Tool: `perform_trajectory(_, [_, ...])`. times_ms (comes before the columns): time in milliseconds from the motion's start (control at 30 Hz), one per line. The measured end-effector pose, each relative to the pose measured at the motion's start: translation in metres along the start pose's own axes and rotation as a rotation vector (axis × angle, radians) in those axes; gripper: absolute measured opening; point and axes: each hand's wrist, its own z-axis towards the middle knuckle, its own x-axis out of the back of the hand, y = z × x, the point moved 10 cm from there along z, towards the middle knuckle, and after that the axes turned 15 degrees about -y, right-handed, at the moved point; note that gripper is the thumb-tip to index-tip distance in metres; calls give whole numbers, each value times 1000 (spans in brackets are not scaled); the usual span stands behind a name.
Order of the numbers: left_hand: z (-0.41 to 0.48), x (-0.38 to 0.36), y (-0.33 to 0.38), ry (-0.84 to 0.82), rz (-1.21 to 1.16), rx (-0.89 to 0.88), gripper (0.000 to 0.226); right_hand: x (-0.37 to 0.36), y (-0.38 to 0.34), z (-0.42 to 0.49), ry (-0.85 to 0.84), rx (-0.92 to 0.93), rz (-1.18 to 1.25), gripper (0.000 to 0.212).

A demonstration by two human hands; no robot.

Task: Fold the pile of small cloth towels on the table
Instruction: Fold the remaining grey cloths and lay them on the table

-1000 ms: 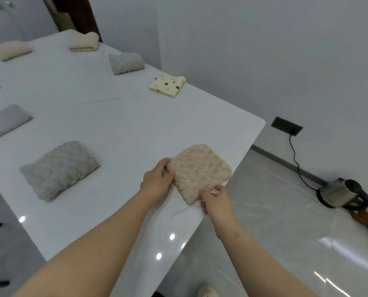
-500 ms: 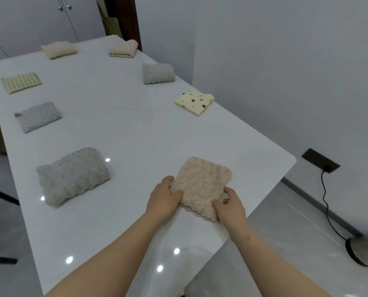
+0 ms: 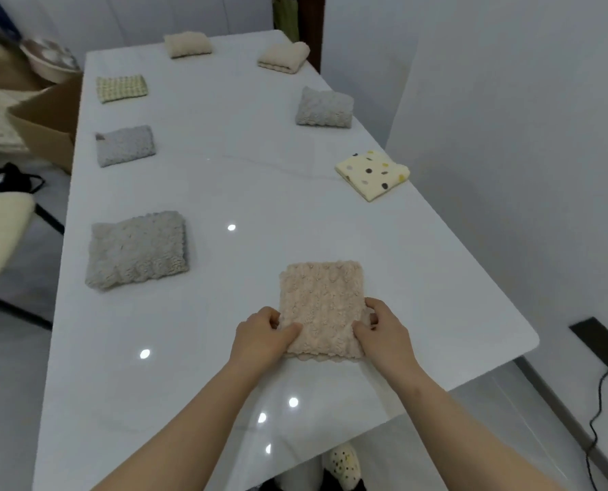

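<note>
Lying flat on the white table [image 3: 224, 193], the pink towel [image 3: 319, 306] is folded square. Its near corners are pinched by the left hand [image 3: 262, 337] and right hand [image 3: 384, 333].

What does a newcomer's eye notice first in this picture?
The left hand and right hand grip the near corners of a folded pink towel at the front of the white table. Beyond, folded towels lie in two rows; the spotted yellow towel stands out on the right.

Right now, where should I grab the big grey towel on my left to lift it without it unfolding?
Probably by its near edge, coming from your side of the table: the big grey towel lies flat and its stacked layers show along that edge, so pinching there holds all layers together.
</note>
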Motion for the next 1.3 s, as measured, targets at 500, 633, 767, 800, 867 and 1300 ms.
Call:
perform_trajectory(500, [-26, -25, -6, 90, -339, -1, 71, 2, 4, 22, -265, -12, 112, 44])
perform_trajectory(633, [-21, -25, 1, 71, -358, -31, 51, -4, -1, 33, -332, -54, 114, 39])
perform_trajectory(767, [-21, -21, 9, 117, -258, -101, 36, 1, -11, 34, -278, 44, 88, 20])
perform_trajectory(800, [-21, -20, 10, 118, -256, -113, 35, 2, -13, 35, -266, 63, 101, 19])
perform_trajectory(867, [-21, -18, 6, 109, -271, -116, 35, -1, -16, 36, -272, 77, 82, 22])
perform_trajectory(1300, [-17, -14, 1, 89, -17, -99, 61, -9, -28, 34, -305, 182, -271, 55])
